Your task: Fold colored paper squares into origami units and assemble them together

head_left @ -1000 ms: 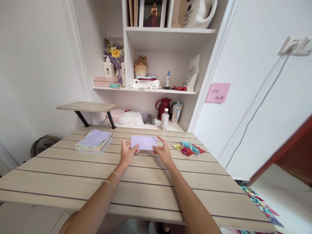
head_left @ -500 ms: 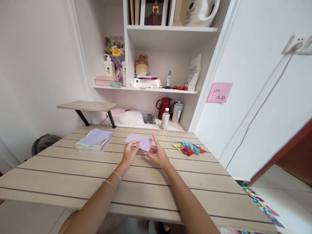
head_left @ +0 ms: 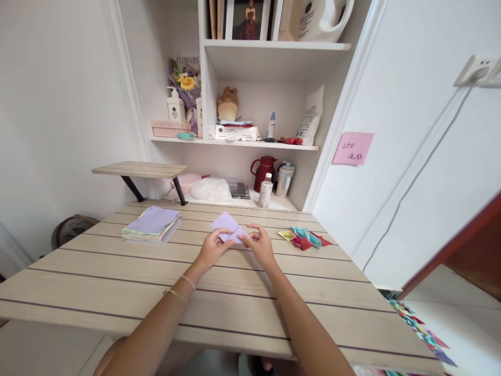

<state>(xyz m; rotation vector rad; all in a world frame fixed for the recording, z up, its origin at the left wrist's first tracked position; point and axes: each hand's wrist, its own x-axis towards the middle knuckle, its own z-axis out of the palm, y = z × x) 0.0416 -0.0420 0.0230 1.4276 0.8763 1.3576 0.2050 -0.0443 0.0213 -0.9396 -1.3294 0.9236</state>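
A purple sheet of paper (head_left: 226,222), partly folded at its near right part, is held between both hands just above the table. My left hand (head_left: 213,247) pinches its near left edge with thumb and fingers. At the right edge, my right hand (head_left: 259,244) grips the paper between thumb and fingers, its index finger bent above. The two thumbs are close together on the folded part. To the left lies a stack of coloured paper (head_left: 152,222) with a purple sheet on top. Several folded paper pieces (head_left: 305,237) in yellow, blue and red lie to the right.
The slatted wooden table (head_left: 219,303) has a small raised stand (head_left: 141,169) at its back left. Behind it, a white shelf holds a bottle (head_left: 265,191), a red jug (head_left: 263,172), a tumbler (head_left: 285,180) and a plastic bag (head_left: 211,189). A string of coloured folded papers (head_left: 418,329) hangs at the right.
The purple paper has turned and its near right part is now folded over. My right hand has closed from a spread pose onto the paper; my left thumb has shifted right.
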